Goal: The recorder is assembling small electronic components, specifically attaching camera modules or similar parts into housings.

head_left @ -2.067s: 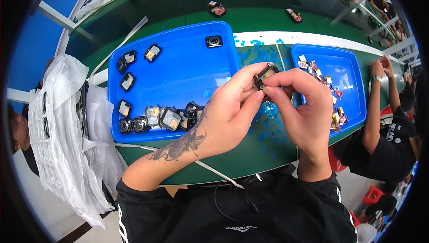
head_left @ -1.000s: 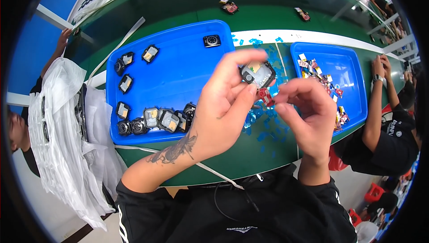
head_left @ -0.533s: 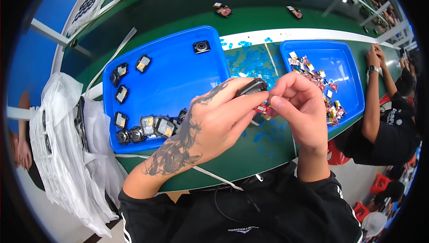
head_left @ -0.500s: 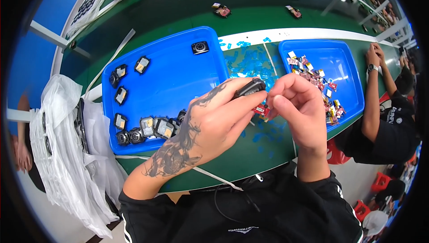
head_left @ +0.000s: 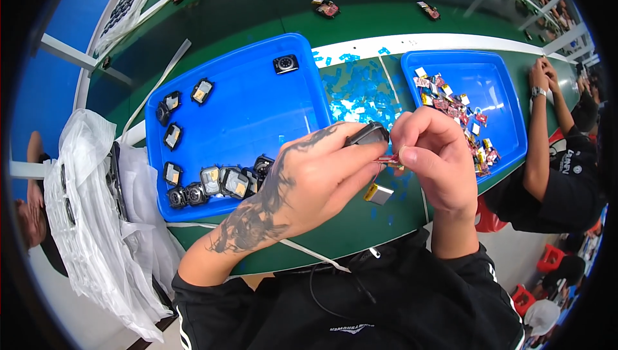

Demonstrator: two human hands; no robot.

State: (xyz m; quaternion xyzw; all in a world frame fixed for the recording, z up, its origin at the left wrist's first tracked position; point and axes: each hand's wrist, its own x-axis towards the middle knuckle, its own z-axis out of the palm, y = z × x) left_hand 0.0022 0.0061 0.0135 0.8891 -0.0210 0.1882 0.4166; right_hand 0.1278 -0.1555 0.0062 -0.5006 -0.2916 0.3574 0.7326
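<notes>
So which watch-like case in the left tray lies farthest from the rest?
The black case at the tray's far right corner; other cases sit toward its left or near side.

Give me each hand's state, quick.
Left hand: closed, holding the black case.
Right hand: closed, thumb and finger pinching the red board.

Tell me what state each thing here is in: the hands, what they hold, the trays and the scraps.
Left hand: closed around the black case.
Black case: tilted, inside hidden.
Right hand: pinching the red board.
Red board: nearly edge-on, between the hands.
Battery: below the hands; hanging or resting, unclear.
Left tray: partly filled with watch cases.
Right tray: partly filled with loose parts.
Blue scraps: strewn on the green table.
</notes>
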